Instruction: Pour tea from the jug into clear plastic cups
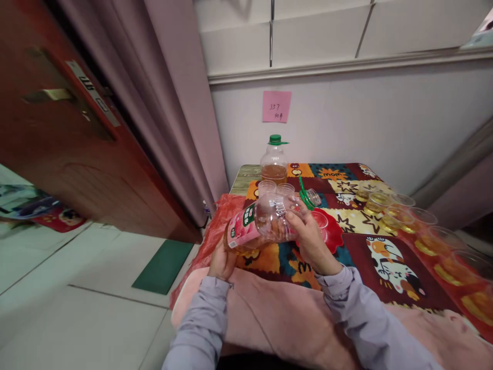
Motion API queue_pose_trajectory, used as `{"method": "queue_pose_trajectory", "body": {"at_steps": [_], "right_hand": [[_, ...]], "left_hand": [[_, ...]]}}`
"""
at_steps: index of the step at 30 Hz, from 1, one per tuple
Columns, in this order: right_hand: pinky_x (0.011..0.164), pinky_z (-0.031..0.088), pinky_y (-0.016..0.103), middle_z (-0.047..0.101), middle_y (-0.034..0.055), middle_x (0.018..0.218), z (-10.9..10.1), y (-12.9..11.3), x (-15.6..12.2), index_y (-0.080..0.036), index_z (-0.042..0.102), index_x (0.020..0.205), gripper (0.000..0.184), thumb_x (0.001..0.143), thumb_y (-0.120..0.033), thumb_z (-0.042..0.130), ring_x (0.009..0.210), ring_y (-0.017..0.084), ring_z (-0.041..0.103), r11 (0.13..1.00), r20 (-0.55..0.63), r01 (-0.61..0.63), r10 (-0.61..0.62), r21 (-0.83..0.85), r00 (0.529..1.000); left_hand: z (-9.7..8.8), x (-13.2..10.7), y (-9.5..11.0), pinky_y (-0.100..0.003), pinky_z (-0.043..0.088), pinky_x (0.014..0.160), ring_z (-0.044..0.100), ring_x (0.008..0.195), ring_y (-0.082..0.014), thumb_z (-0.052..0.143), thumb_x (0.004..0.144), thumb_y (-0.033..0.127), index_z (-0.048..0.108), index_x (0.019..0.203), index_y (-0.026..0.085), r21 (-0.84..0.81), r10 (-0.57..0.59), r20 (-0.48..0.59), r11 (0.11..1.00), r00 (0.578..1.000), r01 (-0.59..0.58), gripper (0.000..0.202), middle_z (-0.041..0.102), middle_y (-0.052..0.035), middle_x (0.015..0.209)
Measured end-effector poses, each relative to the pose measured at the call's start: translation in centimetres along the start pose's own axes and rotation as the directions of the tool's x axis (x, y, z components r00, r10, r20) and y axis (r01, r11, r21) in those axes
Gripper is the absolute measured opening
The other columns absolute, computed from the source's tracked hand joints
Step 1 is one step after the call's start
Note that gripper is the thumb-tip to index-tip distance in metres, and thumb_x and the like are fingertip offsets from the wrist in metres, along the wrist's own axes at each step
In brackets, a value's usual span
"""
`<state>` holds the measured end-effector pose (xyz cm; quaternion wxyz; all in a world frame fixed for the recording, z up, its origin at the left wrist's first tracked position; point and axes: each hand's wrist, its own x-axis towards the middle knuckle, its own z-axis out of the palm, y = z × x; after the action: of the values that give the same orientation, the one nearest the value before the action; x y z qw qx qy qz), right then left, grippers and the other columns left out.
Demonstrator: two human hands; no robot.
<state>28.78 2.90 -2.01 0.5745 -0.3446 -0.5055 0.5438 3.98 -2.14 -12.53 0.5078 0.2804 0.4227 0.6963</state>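
I hold a clear plastic bottle (262, 223) with a pink label tipped on its side, its mouth toward the right. My left hand (221, 262) is closed under the bottle's base end. My right hand (308, 236) is wrapped round its upper part near the neck. The bottle's open neck with a green cap hanging off it (308, 197) points over a clear cup (321, 221) standing on a red mat. Amber liquid lies in the lower side of the bottle.
A second capped bottle (274, 162) of amber liquid stands at the table's far edge, two empty cups (275, 189) before it. Several filled cups (389, 208) line the right side of the patterned tablecloth (385, 257). A door (69, 133) and curtain (173, 103) stand left.
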Motion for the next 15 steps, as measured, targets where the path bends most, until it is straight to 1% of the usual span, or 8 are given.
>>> {"method": "queue_pose_trajectory", "body": {"at_steps": [2,3,5,6,9,11,13,15], "right_hand": [[0.101,0.069,0.049,0.081,0.0134,0.135,0.1,-0.6,0.1,-0.025,0.073,0.139,0.067,0.089,-0.068,0.087,0.123,0.034,0.078,1.0,-0.013,-0.018,0.019,0.023,1.0],[0.101,0.069,0.049,0.081,0.0137,0.137,0.2,-0.9,0.1,-0.025,0.072,0.14,0.069,0.089,-0.069,0.087,0.124,0.034,0.078,0.999,-0.014,-0.027,0.027,0.029,1.0],[0.097,0.07,0.048,0.08,0.0133,0.138,0.5,-1.6,0.1,-0.025,0.072,0.139,0.069,0.089,-0.069,0.087,0.123,0.034,0.078,0.998,-0.021,-0.045,0.046,0.048,0.999],[0.095,0.071,0.047,0.08,0.0126,0.138,0.7,-1.9,0.0,-0.025,0.072,0.137,0.067,0.089,-0.069,0.087,0.121,0.034,0.078,0.996,-0.023,-0.058,0.059,0.061,0.998],[0.09,0.07,0.044,0.081,0.0095,0.13,1.4,-2.2,-0.4,-0.025,0.075,0.126,0.058,0.089,-0.067,0.087,0.111,0.031,0.079,0.989,-0.011,-0.083,0.085,0.124,0.996],[0.09,0.07,0.043,0.081,0.0074,0.123,1.8,-1.8,-0.5,-0.025,0.076,0.124,0.054,0.09,-0.066,0.086,0.107,0.03,0.079,0.981,0.008,-0.083,0.082,0.176,0.997],[0.093,0.069,0.044,0.082,0.0063,0.12,2.2,-1.2,-0.5,-0.026,0.075,0.127,0.058,0.087,-0.066,0.088,0.109,0.03,0.079,0.973,0.001,-0.075,0.076,0.218,0.997],[0.099,0.067,0.045,0.082,0.0066,0.123,2.4,-0.5,-0.4,-0.027,0.074,0.134,0.068,0.083,-0.067,0.092,0.115,0.031,0.078,0.967,-0.037,-0.071,0.083,0.244,0.996]], "left_hand": [[0.0,-0.2,0.1,-0.06,0.06,0.118,0.068,0.147,-0.0402,0.079,0.097,0.062,0.08,0.136,0.02,0.024,-0.022,0.01,0.999,1.0,0.021,0.057,0.08,-0.0153,0.146],[0.0,-0.4,0.2,-0.062,0.062,0.114,0.07,0.144,-0.0417,0.076,0.099,0.062,0.08,0.134,0.02,0.037,-0.038,0.017,0.999,0.999,0.037,0.055,0.081,-0.0154,0.143],[0.0,-0.6,0.5,-0.067,0.065,0.107,0.073,0.14,-0.0443,0.073,0.1,0.063,0.081,0.13,0.021,0.055,-0.061,0.028,0.997,0.998,0.06,0.052,0.084,-0.0145,0.135],[0.1,-0.7,0.6,-0.067,0.065,0.107,0.073,0.14,-0.0444,0.072,0.101,0.063,0.081,0.131,0.023,0.058,-0.061,0.033,0.997,0.998,0.059,0.051,0.084,-0.0136,0.135],[0.7,-0.7,1.0,-0.065,0.063,0.113,0.066,0.151,-0.0408,0.068,0.104,0.063,0.076,0.142,0.031,0.045,-0.034,0.057,0.998,0.998,0.031,0.051,0.079,-0.0092,0.148],[1.0,-0.5,1.2,-0.062,0.062,0.117,0.059,0.158,-0.0385,0.068,0.105,0.061,0.072,0.149,0.037,0.021,-0.004,0.062,1.0,0.998,0.003,0.051,0.074,-0.0048,0.158],[1.0,-0.1,1.3,-0.058,0.063,0.117,0.057,0.16,-0.0381,0.071,0.104,0.061,0.071,0.151,0.039,-0.003,0.028,0.053,1.0,0.998,-0.028,0.052,0.071,-0.0033,0.162],[0.4,0.2,1.3,-0.055,0.064,0.116,0.058,0.159,-0.0375,0.071,0.104,0.063,0.071,0.152,0.037,-0.019,0.031,0.05,0.999,0.998,-0.03,0.054,0.069,-0.0042,0.164]]}}
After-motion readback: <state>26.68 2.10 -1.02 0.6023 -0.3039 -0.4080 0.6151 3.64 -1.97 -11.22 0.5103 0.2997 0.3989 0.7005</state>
